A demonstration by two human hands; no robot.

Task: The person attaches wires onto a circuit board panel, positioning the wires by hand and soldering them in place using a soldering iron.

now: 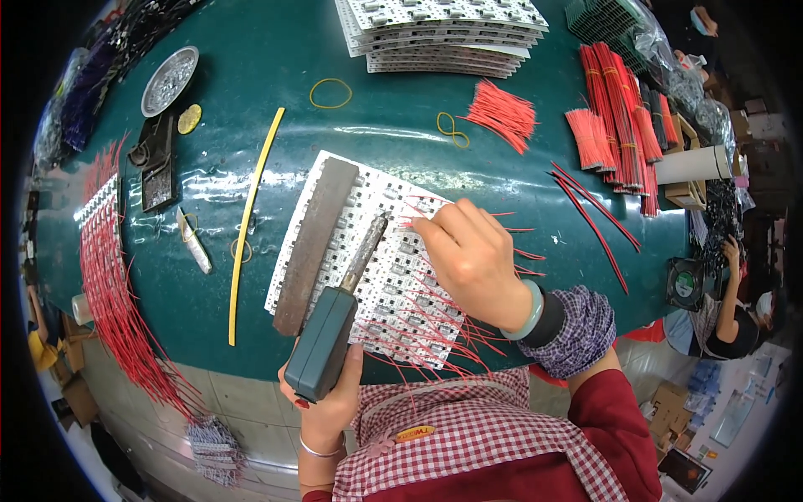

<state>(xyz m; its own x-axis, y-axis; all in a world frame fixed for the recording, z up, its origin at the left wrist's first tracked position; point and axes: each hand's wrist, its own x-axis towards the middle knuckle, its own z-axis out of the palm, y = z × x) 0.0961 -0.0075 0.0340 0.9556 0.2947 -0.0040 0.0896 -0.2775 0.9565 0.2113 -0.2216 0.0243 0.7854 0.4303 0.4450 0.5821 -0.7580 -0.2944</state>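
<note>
From where I stand, the person is dressed mostly in red: a dark red long-sleeved top (619,431) under an apron (468,448) in small red-and-white checks. On the apron's front sit a pinkish flower-shaped ornament (381,448) and, just beside it, a small yellow label (415,433) with dark lettering. The wrist above the right hand (468,259) is well wrapped: a smooth pale green bangle (532,309) nearest the hand, then a plain black band (547,321), then a bunched purple-and-white patterned cuff (579,333). The left hand (337,406) has only a thin silvery bangle (322,453) at its wrist. Both hands are ungloved.
</note>
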